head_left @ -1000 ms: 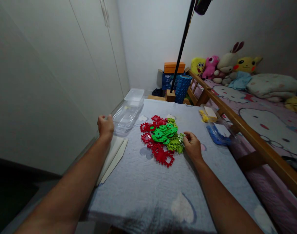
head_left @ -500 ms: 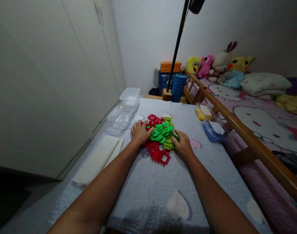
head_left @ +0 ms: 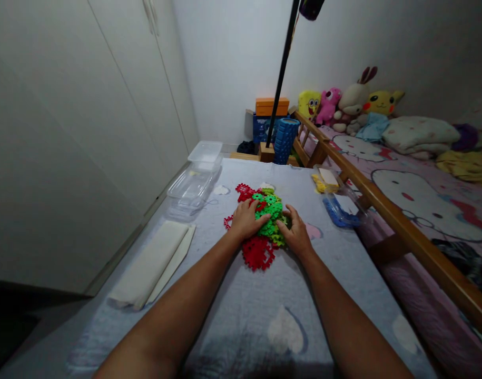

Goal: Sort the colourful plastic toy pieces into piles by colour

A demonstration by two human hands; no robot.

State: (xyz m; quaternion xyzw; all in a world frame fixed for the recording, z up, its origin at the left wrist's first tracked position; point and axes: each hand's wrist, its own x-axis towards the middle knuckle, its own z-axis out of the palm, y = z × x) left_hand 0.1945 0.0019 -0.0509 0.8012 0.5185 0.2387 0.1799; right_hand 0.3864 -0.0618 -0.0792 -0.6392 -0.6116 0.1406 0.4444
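Observation:
A loose heap of toothed plastic pieces lies on the cloth-covered table (head_left: 248, 316). Bright green pieces (head_left: 273, 208) sit in the middle, yellow-green pieces (head_left: 279, 240) along the right, and red pieces (head_left: 258, 253) at the front and back left. My left hand (head_left: 246, 220) rests on the heap's left side, fingers spread over red and green pieces. Against the right side lies my right hand (head_left: 295, 231), fingers curved and apart, touching the yellow-green pieces. Some pieces are hidden under both hands.
Clear plastic containers (head_left: 191, 185) stand at the back left, with a folded cream cloth (head_left: 151, 263) nearer. On the right are boxes of yellow pieces (head_left: 325, 184) and blue pieces (head_left: 339, 211). A wooden bed rail (head_left: 383, 210) borders the right; a white cabinet (head_left: 86, 147) borders the left.
My left hand has moved right, further over the heap, and the green pieces have shifted right. One red piece now shows left of this hand. My right hand has barely moved.

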